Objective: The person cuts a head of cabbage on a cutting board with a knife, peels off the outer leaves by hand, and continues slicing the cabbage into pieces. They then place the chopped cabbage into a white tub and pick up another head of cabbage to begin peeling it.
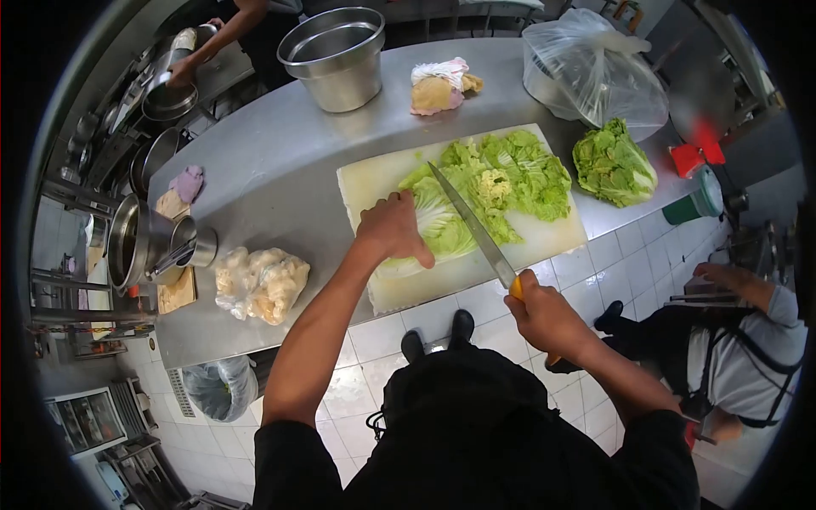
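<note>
My right hand (544, 316) is closed around the yellow handle of a long kitchen knife (473, 223). Its blade slants up and to the left over leafy green napa cabbage (463, 183) spread on a white cutting board (544, 231). At the left end of the cabbage, my left hand (395, 229) grips pale-ribbed leaves, fingers curled over them and thumb apart. A pale yellow cabbage heart (494, 185) lies among the leaves, right of the blade. Beyond the board's right edge sits a whole napa cabbage head (614, 163).
The steel table (280, 191) carries a deep metal pot (333, 64), cloths (442, 85), a bag of pale pieces (262, 283) and a large clear plastic bag (595, 72). A co-worker (739, 340) is at the right; another person's arm (217, 38) reaches among pans at upper left.
</note>
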`<state>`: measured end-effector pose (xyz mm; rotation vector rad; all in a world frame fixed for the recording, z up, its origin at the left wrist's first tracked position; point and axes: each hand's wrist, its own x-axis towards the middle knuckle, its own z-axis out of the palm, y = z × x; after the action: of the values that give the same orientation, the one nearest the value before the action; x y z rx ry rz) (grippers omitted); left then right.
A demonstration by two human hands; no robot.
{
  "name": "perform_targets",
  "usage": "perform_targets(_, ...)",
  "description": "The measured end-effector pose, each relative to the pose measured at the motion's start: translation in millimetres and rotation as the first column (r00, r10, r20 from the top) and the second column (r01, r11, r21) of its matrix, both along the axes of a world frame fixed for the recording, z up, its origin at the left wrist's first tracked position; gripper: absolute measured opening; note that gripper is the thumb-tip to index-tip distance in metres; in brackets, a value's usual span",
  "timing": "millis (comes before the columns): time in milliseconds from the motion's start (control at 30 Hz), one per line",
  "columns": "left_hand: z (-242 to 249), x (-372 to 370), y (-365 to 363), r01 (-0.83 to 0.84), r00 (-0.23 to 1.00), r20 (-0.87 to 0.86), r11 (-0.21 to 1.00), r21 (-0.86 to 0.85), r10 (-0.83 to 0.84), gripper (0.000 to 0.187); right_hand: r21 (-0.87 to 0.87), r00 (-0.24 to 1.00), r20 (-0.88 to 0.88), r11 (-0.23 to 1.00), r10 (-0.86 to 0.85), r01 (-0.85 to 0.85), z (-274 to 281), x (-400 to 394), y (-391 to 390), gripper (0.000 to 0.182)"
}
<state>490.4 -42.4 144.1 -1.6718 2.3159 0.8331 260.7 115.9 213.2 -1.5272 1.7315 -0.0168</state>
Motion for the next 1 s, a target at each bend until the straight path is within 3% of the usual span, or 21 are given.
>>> perform_targets(100,1.4,-3.8,2.7,0.004,0.999,0.038,1.0,0.009,-0.005,0.109,-0.04,0.996,0.007,0.996,0.084,-0.084,-40.4,2.8,-16.4,0.028)
perform_targets(167,-1.4,-4.6,10.1,-0.005,1.0,0.031,1.0,-0.023,0.006,0.109,0.151,0.995,0.073,0.987,-0.074,0.062,-66.6,29.8,-43.0,0.029)
perform_targets(267,-0.4,-3.8,8.5,-0.029,0.999,0.024,0.996,-0.085,0.031,0.11,-0.178,0.999,0.018,0.983,0.048,-0.044,-117.9,24.8,-40.7,0.03)
perform_targets(367,1.7,-6.5,12.7,-0.013,1.0,0.025,0.995,-0.1,0.016,0.113,-0.109,0.997,0.072,0.994,-0.009,0.017,-120.0,14.5,-41.2,0.031)
perform_targets(400,4.2,-7.0,15.0,-0.012,0.999,0.029,0.995,-0.095,0.015,0.114,-0.139,0.997,0.079,0.99,-0.02,0.031,-121.9,9.5,-37.3,0.03)
perform_targets(433,8.3,-8.1,12.9,0.004,0.997,0.072,0.999,-0.031,-0.001,0.127,-0.175,0.996,0.085,0.984,-0.022,0.036,-126.2,3.6,-37.7,0.03)
perform_targets(533,6.5,-8.5,11.9,0.016,0.996,0.09,1.0,-0.024,-0.014,0.128,-0.195,0.993,0.102,0.978,-0.057,0.076,-128.0,-16.8,-49.1,0.032)
perform_targets(567,0.4,-6.8,13.3,0.021,0.997,0.074,0.999,-0.036,-0.018,0.13,-0.187,0.991,0.107,0.978,-0.077,0.096,-126.4,-20.8,-53.0,0.033)
perform_targets(667,-3.8,-1.1,13.9,0.007,0.999,0.052,0.996,-0.088,-0.002,0.135,0.067,0.951,0.237,0.98,-0.199,0.188,-69.0,-15.0,-60.1,0.038)
perform_targets(800,13.3,-2.4,34.1,-0.085,0.991,0.085,0.984,-0.154,0.099,0.14,-0.144,0.982,0.173,0.985,-0.074,0.099,-35.6,-19.7,-30.2,0.036)
perform_targets(900,5.3,7.2,46.5,-0.126,0.99,0.035,0.975,-0.184,0.134,0.135,-0.146,0.997,0.072,0.989,-0.023,0.034,23.4,-11.4,2.2,0.032)
perform_targets(1000,-4.2,14.9,50.4,-0.114,0.993,-0.054,0.973,-0.202,0.105,0.126,-0.099,0.998,0.047,0.994,-0.03,0.035,43.5,-0.8,22.4,0.03)
